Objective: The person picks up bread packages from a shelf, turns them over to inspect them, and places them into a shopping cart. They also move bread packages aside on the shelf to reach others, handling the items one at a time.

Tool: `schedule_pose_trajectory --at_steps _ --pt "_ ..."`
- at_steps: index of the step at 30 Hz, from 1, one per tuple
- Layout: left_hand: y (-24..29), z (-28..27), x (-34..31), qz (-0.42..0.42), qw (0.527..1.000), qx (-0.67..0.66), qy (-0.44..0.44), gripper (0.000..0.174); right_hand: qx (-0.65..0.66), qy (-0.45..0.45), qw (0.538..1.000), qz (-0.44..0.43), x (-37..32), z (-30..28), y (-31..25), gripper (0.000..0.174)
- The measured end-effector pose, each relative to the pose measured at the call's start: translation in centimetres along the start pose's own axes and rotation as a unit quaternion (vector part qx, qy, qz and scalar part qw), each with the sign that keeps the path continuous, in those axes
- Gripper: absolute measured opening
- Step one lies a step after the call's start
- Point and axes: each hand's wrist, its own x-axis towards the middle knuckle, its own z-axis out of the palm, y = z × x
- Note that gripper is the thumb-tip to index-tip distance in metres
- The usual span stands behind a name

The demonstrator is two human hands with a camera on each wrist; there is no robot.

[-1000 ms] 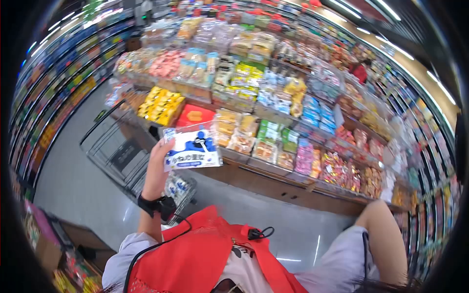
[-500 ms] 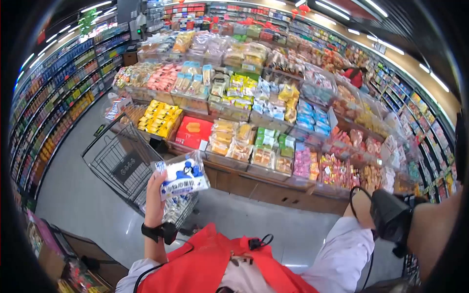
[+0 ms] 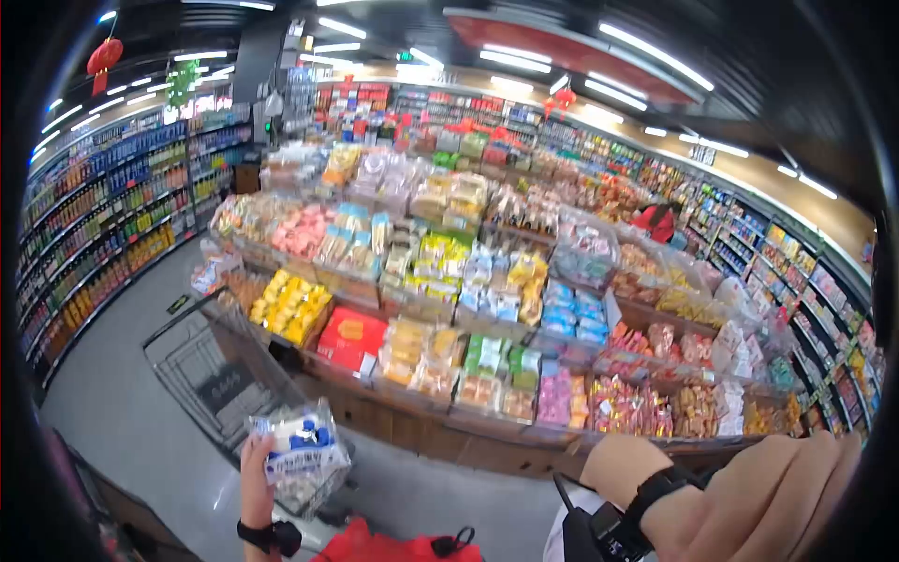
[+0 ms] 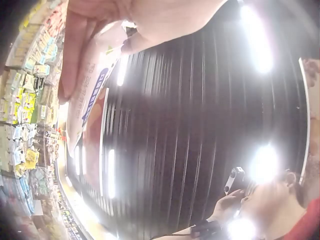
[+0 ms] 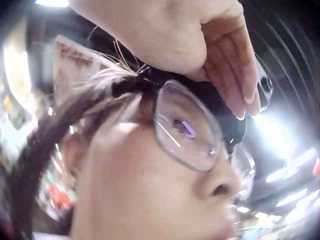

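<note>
In the head view my left hand (image 3: 256,473) grips the left edge of a clear package with white and blue print (image 3: 307,448), above the cart's front. The left wrist view shows the left hand (image 4: 145,25) with its fingers behind the package (image 4: 90,97). My right hand (image 3: 763,501) is raised and looms large at the lower right of the head view. Seen from the right wrist, the right hand (image 5: 200,42) has its fingers bent over a dark head-worn device (image 5: 231,127) at the forehead; its thumb is hidden.
A metal shopping cart (image 3: 220,379) stands at the left, beside a wide tiered display (image 3: 393,436) of bagged snacks. Bottle shelves (image 3: 103,215) line the far left. A person in red (image 3: 655,222) is beyond the display at the right.
The head view has tilted up, showing more ceiling. My right hand has come up to the head-worn device. The left hand, still holding the package, appears lower and farther left in view.
</note>
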Motion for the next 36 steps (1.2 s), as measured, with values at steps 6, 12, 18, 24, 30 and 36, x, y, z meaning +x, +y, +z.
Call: schedule_pose_trajectory --at_steps 6,12,18,24,30,36 --pt "0.3 0.9 0.1 0.001 0.999 0.036 -0.032 0.024 0.011 0.008 1.0 0.007 -1.2 0.2 0.5 0.009" --pt "-0.9 1.2 1.0 -0.006 0.998 0.031 -0.046 0.026 0.017 0.008 1.0 -0.008 -2.1 0.9 0.5 0.012" --pt "-1.0 2.5 0.8 -0.013 0.998 0.034 -0.046 0.027 0.029 -0.002 0.999 -0.033 -2.2 1.7 0.1 0.014" --pt "-1.0 3.0 1.2 -0.025 0.996 0.029 -0.078 0.031 0.059 -0.011 0.996 -0.06 -2.2 3.2 0.2 0.016" --pt "-0.1 4.1 2.0 -0.034 0.995 0.008 -0.093 0.029 0.177 0.031 0.979 -0.096 -3.9 4.5 4.2 0.019" --pt "1.6 5.2 3.5 -0.004 0.997 -0.036 -0.071 0.026 -0.246 0.089 0.939 0.222 -14.7 -1.2 15.1 0.061"
